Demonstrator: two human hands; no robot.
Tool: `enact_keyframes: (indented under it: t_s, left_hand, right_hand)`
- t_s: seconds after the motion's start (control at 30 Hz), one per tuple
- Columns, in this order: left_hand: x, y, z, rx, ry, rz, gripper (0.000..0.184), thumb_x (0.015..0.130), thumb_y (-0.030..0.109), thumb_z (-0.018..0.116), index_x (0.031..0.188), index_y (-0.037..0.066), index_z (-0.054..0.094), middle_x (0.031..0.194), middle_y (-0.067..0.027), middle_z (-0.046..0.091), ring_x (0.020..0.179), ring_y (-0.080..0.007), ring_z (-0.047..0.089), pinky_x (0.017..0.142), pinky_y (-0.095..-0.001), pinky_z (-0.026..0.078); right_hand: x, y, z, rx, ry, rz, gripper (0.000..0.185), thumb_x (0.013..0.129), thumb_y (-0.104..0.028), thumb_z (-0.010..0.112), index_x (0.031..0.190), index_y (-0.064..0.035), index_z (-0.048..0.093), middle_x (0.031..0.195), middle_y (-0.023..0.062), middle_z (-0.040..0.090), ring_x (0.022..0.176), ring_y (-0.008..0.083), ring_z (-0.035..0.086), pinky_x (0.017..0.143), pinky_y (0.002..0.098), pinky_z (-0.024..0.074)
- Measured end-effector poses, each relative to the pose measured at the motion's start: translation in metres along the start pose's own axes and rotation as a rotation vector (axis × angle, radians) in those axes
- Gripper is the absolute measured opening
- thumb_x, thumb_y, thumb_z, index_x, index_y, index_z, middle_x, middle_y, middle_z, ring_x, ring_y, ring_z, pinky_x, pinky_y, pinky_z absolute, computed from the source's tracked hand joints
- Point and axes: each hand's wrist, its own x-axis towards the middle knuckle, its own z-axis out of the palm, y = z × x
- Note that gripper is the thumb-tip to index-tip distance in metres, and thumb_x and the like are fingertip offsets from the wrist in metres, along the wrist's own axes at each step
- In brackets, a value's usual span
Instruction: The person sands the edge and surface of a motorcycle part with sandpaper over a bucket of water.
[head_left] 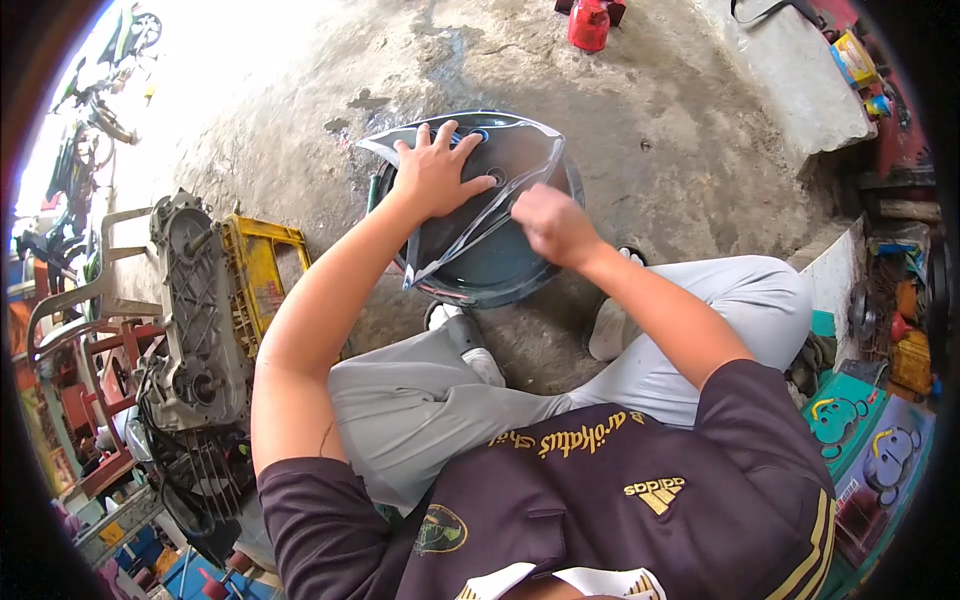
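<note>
A dark motorcycle body panel with silvery edges (530,152) rests across a round black basin (505,293) on the floor between my feet. Water seems to lie in the basin under the panel. My left hand (437,176) presses on the panel's upper face with its fingers spread. At the panel's right edge, my right hand (553,222) is curled closed and a little blurred. Whatever sits under its fingers, if anything, is hidden.
A metal engine casing (200,310) and a yellow crate (265,270) stand at my left. Further left are a chair frame and motorcycles. A red container (589,25) stands ahead on the wet concrete. A concrete ledge (790,100) and cluttered shelves run along the right.
</note>
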Motion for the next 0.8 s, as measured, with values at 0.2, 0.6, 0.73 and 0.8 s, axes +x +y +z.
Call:
enact_keyframes:
  t_s: [0.2, 0.6, 0.73, 0.8]
  left_hand:
    - [0.0, -0.002, 0.001, -0.002, 0.006, 0.007, 0.083, 0.094, 0.079, 0.059, 0.161, 0.03, 0.051, 0.168, -0.015, 0.042, 0.151, -0.0478, 0.04, 0.113, -0.0767, 0.036]
    - [-0.001, 0.0, -0.002, 0.013, -0.013, -0.003, 0.082, 0.095, 0.077, 0.06, 0.161, 0.03, 0.05, 0.169, -0.0147, 0.041, 0.152, -0.046, 0.04, 0.112, -0.0753, 0.038]
    - [0.002, 0.003, -0.008, 0.005, -0.068, -0.019, 0.082, 0.095, 0.077, 0.059, 0.162, 0.03, 0.049, 0.169, -0.0149, 0.041, 0.152, -0.0464, 0.04, 0.112, -0.0752, 0.038]
    - [0.0, 0.002, -0.002, 0.027, -0.032, -0.012, 0.082, 0.095, 0.077, 0.059, 0.162, 0.03, 0.049, 0.169, -0.0147, 0.041, 0.151, -0.0461, 0.041, 0.112, -0.0745, 0.039]
  right_hand:
    - [0.003, 0.03, -0.01, -0.057, 0.192, 0.293, 0.003, 0.088, -0.005, 0.064, 0.09, -0.0071, 0.065, 0.091, 0.0121, 0.067, 0.095, 0.0372, 0.065, 0.079, 0.049, 0.056]
    - [0.001, 0.008, -0.005, -0.082, 0.22, 0.296, 0.002, 0.09, -0.004, 0.063, 0.089, -0.0063, 0.063, 0.09, 0.0125, 0.064, 0.091, 0.0363, 0.063, 0.08, 0.0474, 0.0547]
    - [-0.01, -0.006, 0.008, -0.05, 0.035, 0.019, 0.003, 0.087, -0.005, 0.063, 0.086, -0.0064, 0.061, 0.087, 0.0127, 0.06, 0.089, 0.0353, 0.062, 0.081, 0.0464, 0.0539]
    - [-0.011, 0.007, 0.003, 0.0, 0.083, 0.006, 0.005, 0.084, -0.004, 0.063, 0.085, -0.0064, 0.059, 0.087, 0.0129, 0.059, 0.089, 0.0355, 0.062, 0.08, 0.046, 0.0541]
